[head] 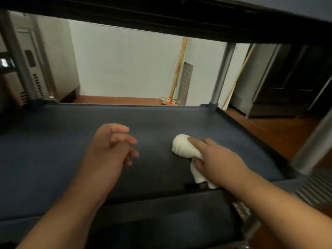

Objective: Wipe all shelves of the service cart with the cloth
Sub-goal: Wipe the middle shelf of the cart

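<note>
I'm low down, looking in between two levels of the cart, with the underside of the upper shelf (179,17) across the top of my view and the dark shelf (53,150) I'm working on spread out below it. My right hand (217,157) is clenched round the cloth (181,146), fingers curled over its middle so that one bunched white end pokes forward onto the shelf and the loose tail trails back under my wrist toward the near rim. I judge that grip suits wiping: a wadded end gives a firm pad to press down with, and the tail stays out of the way. The cloth sits right of the shelf's centre, touching it. My left hand (115,146) is released, fingers loosely spread and holding nothing, over the middle of the shelf; whether it touches the shelf I cannot tell. It looks placed to steady me while I crouch, or simply clear of the wiping path. The posts (222,72) at the far corners mark where the cloth will have to work round. I'd say this shelf is partway done at best, and I see no clear sign of which areas have been covered. Beyond the cart a broom (177,72) leans against the white wall (125,60).
</note>
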Available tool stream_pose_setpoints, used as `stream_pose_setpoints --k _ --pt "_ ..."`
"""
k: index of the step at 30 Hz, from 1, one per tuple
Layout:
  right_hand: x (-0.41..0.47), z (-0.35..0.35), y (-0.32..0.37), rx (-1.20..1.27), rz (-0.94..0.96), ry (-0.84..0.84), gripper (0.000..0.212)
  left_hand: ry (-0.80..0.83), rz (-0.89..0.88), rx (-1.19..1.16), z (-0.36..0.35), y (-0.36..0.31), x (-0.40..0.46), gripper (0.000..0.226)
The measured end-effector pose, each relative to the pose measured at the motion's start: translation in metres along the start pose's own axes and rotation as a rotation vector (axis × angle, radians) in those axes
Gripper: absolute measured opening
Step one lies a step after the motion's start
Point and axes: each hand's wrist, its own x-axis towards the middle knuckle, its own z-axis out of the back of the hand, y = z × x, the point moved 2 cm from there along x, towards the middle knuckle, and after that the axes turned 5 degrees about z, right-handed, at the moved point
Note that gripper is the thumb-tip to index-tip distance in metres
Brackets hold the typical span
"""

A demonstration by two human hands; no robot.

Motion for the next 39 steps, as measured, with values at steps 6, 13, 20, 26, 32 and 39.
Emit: stream_pose_setpoints --k 6,13,20,26,32,39 --pt "-0.034 0.012 -0.122 -0.026 -0.212 -0.048 0.061 0.065 0.056 -0.007 -0.093 0.006 0.01 0.033" --pt "-0.036 0.017 -0.131 -0.036 -0.234 -0.039 0.064 -0.012 0.088 0.035 -0.085 0.004 0.02 0.033" --pt "-0.04 0.016 -0.043 0.103 -0.287 -0.088 0.058 -0.108 0.011 -0.016 0.035 0.0 -0.011 0.036" --pt "-0.025 0.007 0.138 0.132 -0.105 -0.087 0.052 -0.156 -0.002 -0.101 0.169 0.0 -0.067 0.038" --pt "0.006 -0.01 0.318 0.248 0.074 -0.048 0.05 -0.152 0.054 -0.203 0.257 -0.002 -0.089 0.035" --pt "0.03 -0.02 0.459 0.365 0.199 0.002 0.047 -0.214 0.155 -0.227 0.288 0.014 -0.102 0.034"
